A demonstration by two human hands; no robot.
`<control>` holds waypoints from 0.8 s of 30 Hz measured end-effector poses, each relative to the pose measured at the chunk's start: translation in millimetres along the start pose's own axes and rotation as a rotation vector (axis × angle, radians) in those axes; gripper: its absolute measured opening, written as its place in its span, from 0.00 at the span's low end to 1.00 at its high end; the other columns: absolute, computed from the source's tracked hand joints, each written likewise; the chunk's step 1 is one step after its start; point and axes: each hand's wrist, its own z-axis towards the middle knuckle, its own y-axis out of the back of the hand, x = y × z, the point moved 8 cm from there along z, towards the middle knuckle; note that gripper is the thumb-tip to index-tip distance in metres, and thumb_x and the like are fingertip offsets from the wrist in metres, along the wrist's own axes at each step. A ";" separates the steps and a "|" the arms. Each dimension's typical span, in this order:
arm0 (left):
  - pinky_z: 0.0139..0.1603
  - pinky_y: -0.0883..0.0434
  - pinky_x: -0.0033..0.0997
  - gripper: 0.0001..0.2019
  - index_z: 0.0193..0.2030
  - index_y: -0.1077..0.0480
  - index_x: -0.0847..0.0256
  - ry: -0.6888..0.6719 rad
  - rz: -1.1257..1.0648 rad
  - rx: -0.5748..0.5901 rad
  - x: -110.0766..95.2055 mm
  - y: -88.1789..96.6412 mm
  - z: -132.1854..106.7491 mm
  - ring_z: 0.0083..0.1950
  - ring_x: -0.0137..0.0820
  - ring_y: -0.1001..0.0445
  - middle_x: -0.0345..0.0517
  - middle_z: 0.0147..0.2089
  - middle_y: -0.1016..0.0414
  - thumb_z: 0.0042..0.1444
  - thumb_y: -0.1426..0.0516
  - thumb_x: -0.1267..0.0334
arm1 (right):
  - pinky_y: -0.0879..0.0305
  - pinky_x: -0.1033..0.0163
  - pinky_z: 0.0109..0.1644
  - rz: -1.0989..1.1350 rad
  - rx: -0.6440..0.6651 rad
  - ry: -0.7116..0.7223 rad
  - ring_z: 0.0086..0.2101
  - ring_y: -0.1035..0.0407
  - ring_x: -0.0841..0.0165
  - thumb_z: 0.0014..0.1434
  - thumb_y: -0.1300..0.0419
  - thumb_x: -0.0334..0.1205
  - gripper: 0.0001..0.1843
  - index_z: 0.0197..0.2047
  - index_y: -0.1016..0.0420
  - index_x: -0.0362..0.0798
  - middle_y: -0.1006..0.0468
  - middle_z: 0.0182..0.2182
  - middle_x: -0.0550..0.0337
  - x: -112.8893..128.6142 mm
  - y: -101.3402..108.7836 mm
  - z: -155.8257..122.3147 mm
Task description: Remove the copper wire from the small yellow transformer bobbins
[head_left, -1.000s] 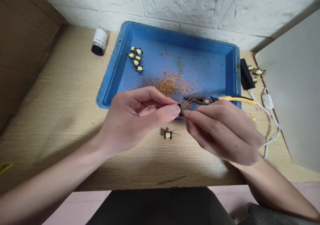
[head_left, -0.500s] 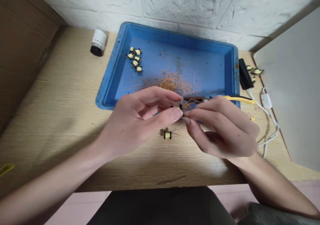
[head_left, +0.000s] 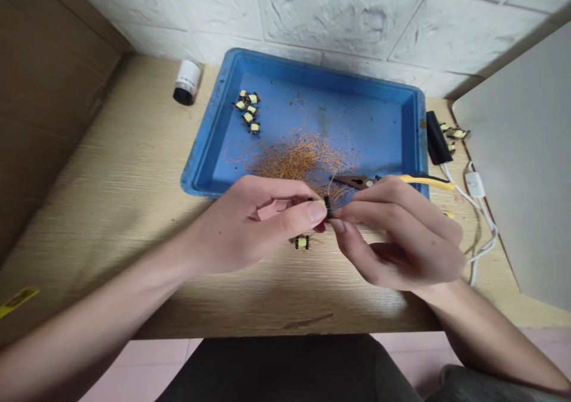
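Note:
My left hand (head_left: 263,220) is closed, pinching a small transformer (head_left: 328,207) between thumb and fingers; its black pinned end and a bit of yellow tape show. At that end, the thumb and fingertips of my right hand (head_left: 397,232) are pressed together, and whatever lies between them is too small to make out. Just below the hands, another small transformer (head_left: 302,242) with yellow tape and thin copper wires lies on the table. Beyond my fingers is a pile of copper wire clippings (head_left: 289,158) in a blue tray (head_left: 321,66).
Pliers (head_left: 357,181) with yellow handles rest across the tray's right front corner. Several transformers (head_left: 248,116) sit in the tray's left part. A white bottle with a black cap (head_left: 186,82) stands at the back left. To the right are a black bar (head_left: 438,137) and a white cable (head_left: 484,241).
My left fingers have come down closer to the thumb around the transformer. Both hands stay together at its end. The whole view has shifted slightly.

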 end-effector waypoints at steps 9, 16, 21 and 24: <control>0.27 0.37 0.24 0.10 0.37 0.18 0.55 -0.031 0.078 -0.024 -1.7 2.2 -4.1 0.27 0.25 0.33 0.33 0.28 0.25 0.69 0.39 0.63 | 0.25 0.62 0.31 0.046 0.050 -0.035 0.29 0.24 0.67 0.66 0.34 0.26 0.08 0.36 0.19 0.47 0.15 0.30 0.58 -0.3 -0.7 3.3; 0.29 0.37 0.29 0.14 0.29 0.22 0.58 -0.178 0.243 -0.188 -14.6 6.2 -5.4 0.26 0.25 0.35 0.34 0.25 0.29 0.68 0.38 0.66 | 0.26 0.61 0.33 -0.016 0.136 -0.062 0.29 0.25 0.67 0.66 0.34 0.26 0.06 0.40 0.18 0.45 0.15 0.32 0.56 -4.0 -2.5 1.7; 0.34 0.31 0.27 0.10 0.34 0.20 0.57 -0.201 0.275 -0.258 -15.7 8.0 -7.6 0.28 0.24 0.29 0.33 0.29 0.22 0.68 0.38 0.68 | 0.25 0.60 0.34 -0.046 0.161 -0.031 0.31 0.23 0.67 0.68 0.33 0.27 0.05 0.44 0.18 0.45 0.14 0.34 0.55 -7.6 -4.2 0.5; 0.33 0.32 0.28 0.11 0.32 0.21 0.56 -0.193 0.263 -0.270 -15.0 9.6 -7.7 0.28 0.25 0.29 0.33 0.28 0.23 0.68 0.38 0.67 | 0.26 0.59 0.33 -0.086 0.176 0.046 0.31 0.24 0.67 0.68 0.33 0.28 0.05 0.45 0.18 0.46 0.14 0.34 0.57 -6.2 -4.8 -0.6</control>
